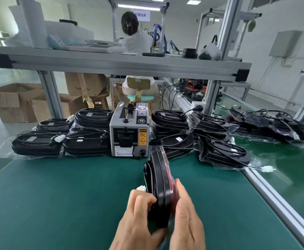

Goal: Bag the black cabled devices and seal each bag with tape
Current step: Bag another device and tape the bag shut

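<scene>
A black oval device (159, 183) with a red face stands on edge over the green mat, wrapped in a thin clear bag. My left hand (136, 215) grips its near left side, fingers curled against it. My right hand (187, 215) presses flat on its right, red side. A white connector (141, 188) of its cable pokes out just above my left fingers. The grey automatic tape dispenser (129, 132) stands right behind the device. Bagged black devices (86, 141) are stacked to the dispenser's left, and more devices with loose cables (221, 150) lie to its right.
The green mat (57, 195) covers the bench, with an aluminium rail (274, 197) along its right edge. An aluminium shelf (122, 64) crosses overhead. Cardboard boxes (15, 101) stand on the floor at left. A person (135, 37) sits with their back to me.
</scene>
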`<state>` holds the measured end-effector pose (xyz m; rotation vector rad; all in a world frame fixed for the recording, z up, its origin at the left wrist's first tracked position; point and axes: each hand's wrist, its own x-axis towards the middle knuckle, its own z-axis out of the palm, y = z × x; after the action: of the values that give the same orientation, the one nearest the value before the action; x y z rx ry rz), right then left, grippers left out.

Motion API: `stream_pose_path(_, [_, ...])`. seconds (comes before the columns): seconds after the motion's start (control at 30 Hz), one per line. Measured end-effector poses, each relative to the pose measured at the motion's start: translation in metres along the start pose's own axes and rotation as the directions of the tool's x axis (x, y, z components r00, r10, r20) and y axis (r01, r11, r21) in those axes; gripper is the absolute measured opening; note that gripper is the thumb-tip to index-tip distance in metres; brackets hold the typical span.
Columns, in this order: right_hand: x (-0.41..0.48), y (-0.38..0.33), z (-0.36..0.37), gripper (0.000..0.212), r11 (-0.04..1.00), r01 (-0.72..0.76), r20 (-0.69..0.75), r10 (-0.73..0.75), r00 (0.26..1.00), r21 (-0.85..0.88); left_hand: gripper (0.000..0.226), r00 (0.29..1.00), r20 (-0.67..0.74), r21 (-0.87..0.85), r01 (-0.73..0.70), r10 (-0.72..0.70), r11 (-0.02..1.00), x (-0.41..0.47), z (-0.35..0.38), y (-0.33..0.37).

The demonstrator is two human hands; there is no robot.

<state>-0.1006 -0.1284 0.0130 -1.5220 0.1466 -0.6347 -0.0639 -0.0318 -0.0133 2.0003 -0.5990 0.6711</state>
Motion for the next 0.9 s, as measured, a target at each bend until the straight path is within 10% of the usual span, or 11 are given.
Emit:
stream_pose_path(0.3, [0.019, 0.015, -0.008, 0.052, 0.995, -0.062, 0.104, 0.07, 0.992, -0.078, 0.024, 0.99, 0.143, -0.03, -0.018, 0.022, 0.999, 0.008, -0.026, -0.001])
stream_pose_path(0.4, [0.019, 0.021, -0.004, 0.049, 0.999, -0.047, 0.072, 0.049, 0.996, -0.026, 0.004, 0.975, 0.077, -0.146, 0.217, -0.208, 0.965, 0.04, -0.048, -0.006])
stream_pose_path(0.6, [0.024, 0.026, 0.009, 0.051, 0.998, -0.046, 0.056, 0.048, 0.997, -0.043, 0.009, 0.554, 0.019, -0.561, 0.695, -0.832, 0.45, 0.138, -0.039, -0.069])
stream_pose_path(0.9, [0.042, 0.017, 0.01, 0.053, 0.987, -0.144, 0.149, 0.153, 0.977, -0.065, 0.011, 0.241, 0.191, -0.677, 0.734, -0.952, 0.05, 0.184, -0.011, -0.11])
